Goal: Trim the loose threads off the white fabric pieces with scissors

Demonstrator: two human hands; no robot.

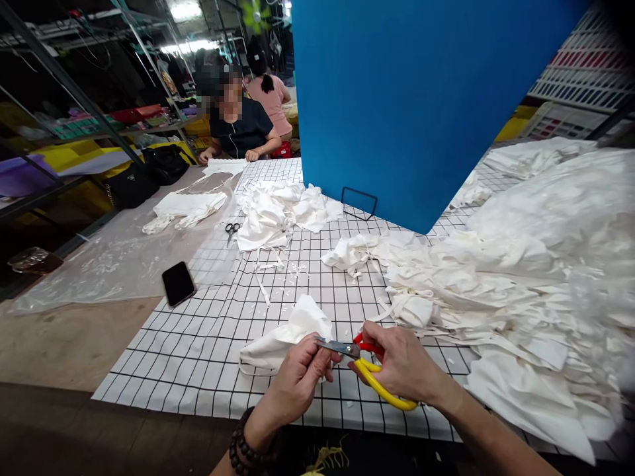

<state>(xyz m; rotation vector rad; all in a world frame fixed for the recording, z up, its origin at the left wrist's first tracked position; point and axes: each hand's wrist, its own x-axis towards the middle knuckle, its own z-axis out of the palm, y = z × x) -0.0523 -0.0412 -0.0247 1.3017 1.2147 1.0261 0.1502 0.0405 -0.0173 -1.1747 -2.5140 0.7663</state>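
Closest to us, our left hand pinches a white cloth piece between thumb and fingers, holding it just above the bench with its black-and-white grid cover. Our right hand grips the yellow-and-red scissors, fingers wrapped around the handles, and the short steel blades point left, with their tips touching the cloth beside our left thumb. We cannot tell how far apart the blades stand.

To our right, a large heap of white pieces spreads over the bench. Ahead of our hands lie thin offcut strips, and beyond them a smaller pile of white pieces with small dark scissors beside it. A black phone rests to the left, on the edge of a clear plastic sheet. A blue board stands upright behind. At the far end sits a person in a dark shirt.
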